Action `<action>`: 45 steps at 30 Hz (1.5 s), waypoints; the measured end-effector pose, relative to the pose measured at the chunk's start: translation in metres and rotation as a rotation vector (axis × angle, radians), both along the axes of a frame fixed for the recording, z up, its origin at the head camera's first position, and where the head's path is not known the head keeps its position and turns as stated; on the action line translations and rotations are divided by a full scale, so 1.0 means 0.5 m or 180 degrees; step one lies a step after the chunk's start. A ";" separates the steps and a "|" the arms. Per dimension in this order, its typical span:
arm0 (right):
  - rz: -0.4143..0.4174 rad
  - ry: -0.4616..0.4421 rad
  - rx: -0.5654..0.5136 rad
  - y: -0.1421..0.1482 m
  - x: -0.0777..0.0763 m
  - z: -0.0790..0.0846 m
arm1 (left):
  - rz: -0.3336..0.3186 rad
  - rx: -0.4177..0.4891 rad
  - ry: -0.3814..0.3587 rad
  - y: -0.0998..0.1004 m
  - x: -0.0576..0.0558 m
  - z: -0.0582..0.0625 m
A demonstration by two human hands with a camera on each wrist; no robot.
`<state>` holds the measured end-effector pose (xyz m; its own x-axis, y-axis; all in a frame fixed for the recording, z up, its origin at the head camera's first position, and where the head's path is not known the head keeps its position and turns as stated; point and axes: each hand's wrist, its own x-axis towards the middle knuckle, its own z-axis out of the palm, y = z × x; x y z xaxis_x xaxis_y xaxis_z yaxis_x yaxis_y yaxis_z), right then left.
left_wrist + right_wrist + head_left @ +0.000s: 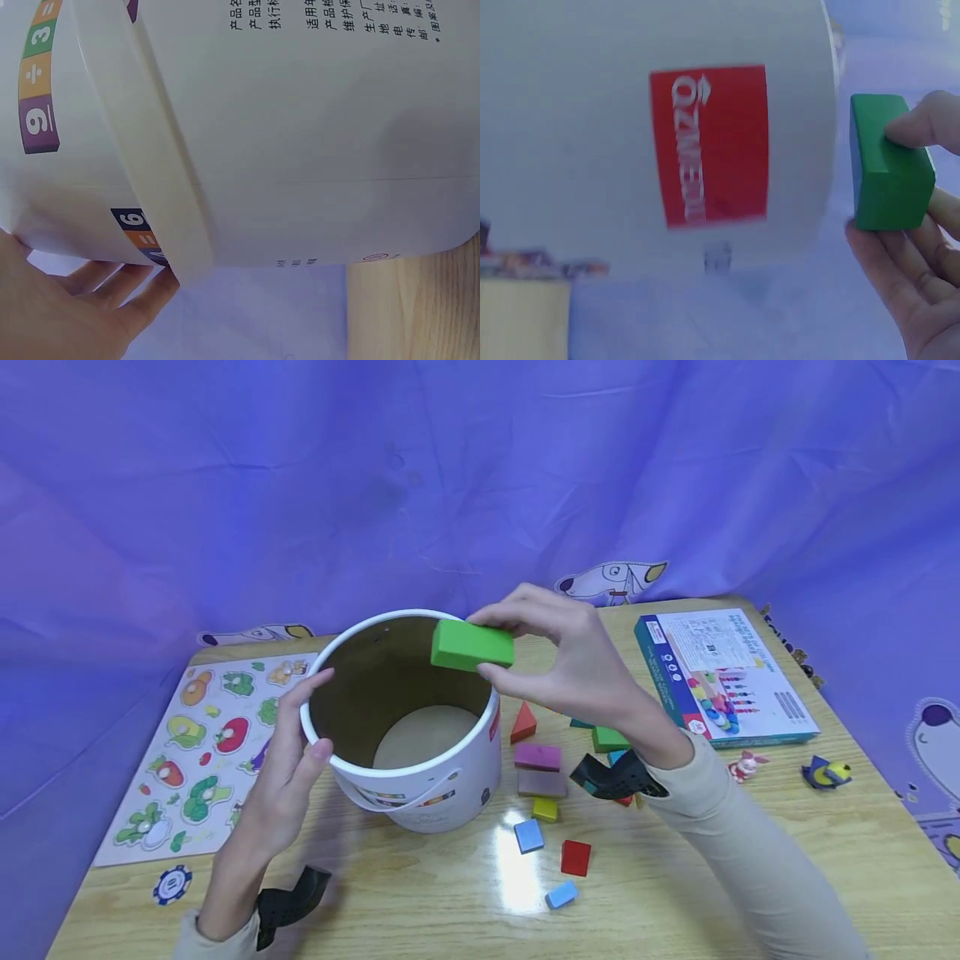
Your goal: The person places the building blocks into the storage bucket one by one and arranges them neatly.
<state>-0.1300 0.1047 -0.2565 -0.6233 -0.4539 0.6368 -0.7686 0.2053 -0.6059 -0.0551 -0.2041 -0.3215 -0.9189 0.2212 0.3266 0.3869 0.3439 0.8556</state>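
A white bucket with a pale rim stands upright on the table, its open top facing me and a bare floor showing inside. My left hand grips its left side, with thumb and index fingertip at the rim. In the left wrist view the fingers lie along the bucket's printed wall, by its handle. Over the bucket's right rim, my right hand pinches a green rectangular block between thumb and fingers. The right wrist view shows this green block beside the red label.
Several coloured blocks lie right of the bucket, among them a red triangle, a purple block and a red cube. A vegetable puzzle board lies left, near a poker chip. A flat box and small figurines sit right.
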 end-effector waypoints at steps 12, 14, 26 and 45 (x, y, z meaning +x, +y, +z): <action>0.0397 -0.0038 0.0302 -0.078 -0.027 -0.016 | -0.0041 -0.0002 0.0035 0.001 -0.002 0.006; 0.0424 -0.0037 0.0307 -0.081 -0.027 -0.018 | -0.0039 -0.0017 0.0032 0.001 -0.001 0.006; 0.0520 -0.0059 0.0372 -0.096 -0.031 -0.022 | -0.0034 -0.0085 0.0042 -0.002 -0.001 0.001; 0.0712 -0.0325 0.0221 -0.068 -0.019 -0.014 | -0.0017 0.0044 -0.0022 0.003 -0.002 0.000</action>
